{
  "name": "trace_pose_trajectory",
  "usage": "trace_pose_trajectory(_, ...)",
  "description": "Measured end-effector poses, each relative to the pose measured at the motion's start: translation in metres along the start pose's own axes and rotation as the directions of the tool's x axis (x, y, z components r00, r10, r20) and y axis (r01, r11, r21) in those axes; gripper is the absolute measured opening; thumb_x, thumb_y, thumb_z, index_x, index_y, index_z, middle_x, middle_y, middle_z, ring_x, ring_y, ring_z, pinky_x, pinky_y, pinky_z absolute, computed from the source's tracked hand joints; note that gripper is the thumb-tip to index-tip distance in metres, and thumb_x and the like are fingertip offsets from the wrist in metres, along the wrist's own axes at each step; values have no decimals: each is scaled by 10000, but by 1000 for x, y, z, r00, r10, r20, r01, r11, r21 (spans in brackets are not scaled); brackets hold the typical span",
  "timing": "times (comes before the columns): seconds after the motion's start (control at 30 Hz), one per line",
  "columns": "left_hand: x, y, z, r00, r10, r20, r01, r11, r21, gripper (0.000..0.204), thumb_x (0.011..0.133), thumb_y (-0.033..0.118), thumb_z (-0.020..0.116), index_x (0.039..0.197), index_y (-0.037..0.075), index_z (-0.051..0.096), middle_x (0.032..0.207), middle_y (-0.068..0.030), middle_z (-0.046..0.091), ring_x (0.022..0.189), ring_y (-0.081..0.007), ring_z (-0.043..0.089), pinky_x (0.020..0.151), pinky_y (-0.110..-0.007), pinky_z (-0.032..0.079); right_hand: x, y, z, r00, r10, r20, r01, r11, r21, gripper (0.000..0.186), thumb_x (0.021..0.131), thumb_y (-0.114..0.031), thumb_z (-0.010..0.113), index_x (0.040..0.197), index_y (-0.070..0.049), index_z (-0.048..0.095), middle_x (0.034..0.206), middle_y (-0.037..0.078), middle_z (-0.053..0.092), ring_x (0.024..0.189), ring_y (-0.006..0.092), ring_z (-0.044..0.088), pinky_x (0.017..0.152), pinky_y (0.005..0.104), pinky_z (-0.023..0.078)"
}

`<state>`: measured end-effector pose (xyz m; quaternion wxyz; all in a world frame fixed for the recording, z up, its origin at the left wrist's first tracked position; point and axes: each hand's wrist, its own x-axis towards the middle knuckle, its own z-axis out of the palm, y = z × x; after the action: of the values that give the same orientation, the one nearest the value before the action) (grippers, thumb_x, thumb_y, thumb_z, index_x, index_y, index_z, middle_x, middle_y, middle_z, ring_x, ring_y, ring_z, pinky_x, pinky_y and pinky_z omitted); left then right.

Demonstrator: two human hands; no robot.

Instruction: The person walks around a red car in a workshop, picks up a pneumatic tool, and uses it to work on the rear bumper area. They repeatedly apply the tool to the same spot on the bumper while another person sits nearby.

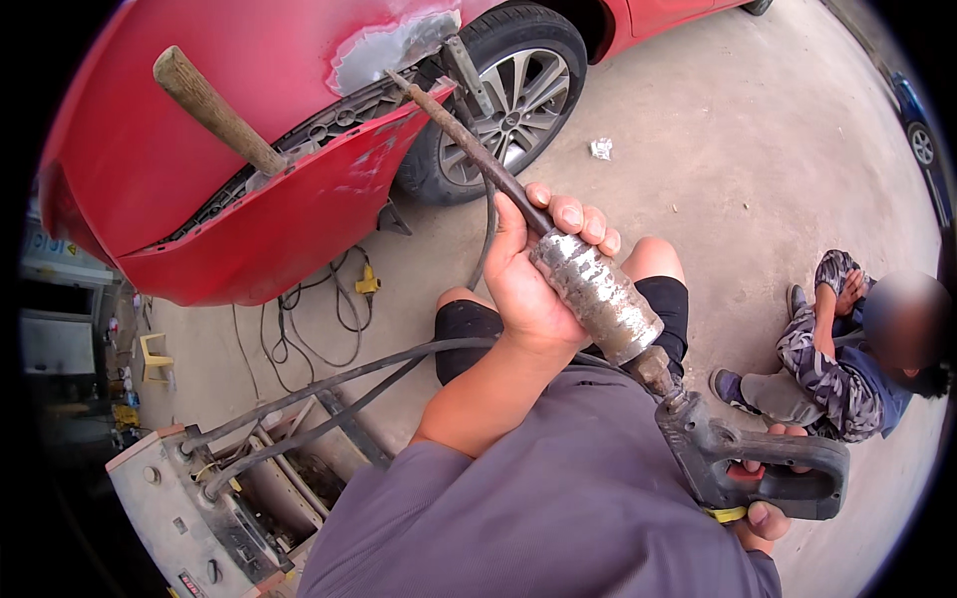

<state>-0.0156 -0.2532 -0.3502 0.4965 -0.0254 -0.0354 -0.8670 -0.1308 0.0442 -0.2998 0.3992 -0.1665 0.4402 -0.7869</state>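
Note:
A slide hammer dent puller runs from the red car's rear corner down across my body. My left hand is wrapped round its shaft and worn cylindrical weight. Closed on the black pistol-grip handle with a red trigger is my right hand, partly hidden behind it. The tool's pointed tip reaches a bare, ground metal patch above the wheel; I cannot tell whether it is touching. A wooden handle stands up from the gap behind the loosened red bumper.
Thick black cables run from a worn welder-like machine at lower left. Cords and a yellow connector lie on the concrete. A person sits at the right. The wheel is beside the tool's shaft.

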Motion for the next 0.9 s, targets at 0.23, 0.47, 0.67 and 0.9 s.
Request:
trace_pose_trajectory(0.23, 4, -2, -5, 999, 10, 49, -9, 1000, -22, 309, 1050, 421, 427, 1021, 121, 496, 816, -6, 470, 750, -183, 399, 695, -340, 366, 1, 0, 6, 999, -29, -16, 28, 997, -74, 652, 605, -113, 835, 1146, -181, 477, 1081, 26, 475, 955, 203, 509, 896, 379, 446)
trace_pose_trajectory(0.47, 5, 0, -7, 1000, -18, 14, 19, 998, -63, 343, 1038, 460, 432, 973, 134, 517, 788, -32, 549, 751, -221, 499, 700, -384, 430, 5, 6, 10, 999, -40, -30, 39, 998, -42, 692, 617, -188, 894, 1167, -138, 475, 1111, 45, 511, 1007, 212, 548, 897, 391, 485)
trace_pose_trajectory(0.67, 4, 3, -6, 999, -25, 27, 27, 995, -98, 362, 1035, 479, 429, 963, 141, 535, 784, -49, 595, 758, -247, 560, 711, -413, 474, -2, 2, -15, 986, -117, 121, 156, 906, -394, 767, 662, -335, 893, 1210, 4, 476, 1110, 113, 572, 814, 240, 632, 788, 392, 537)
trace_pose_trajectory(0.9, 2, 3, -5, 999, -42, 6, 42, 992, -118, 352, 1040, 468, 422, 964, 144, 536, 779, -52, 593, 750, -244, 558, 712, -412, 474, -2, 10, -6, 980, -171, 106, 193, 950, -247, 742, 697, -335, 859, 1217, 60, 506, 1055, 189, 638, 812, 255, 670, 786, 382, 549)
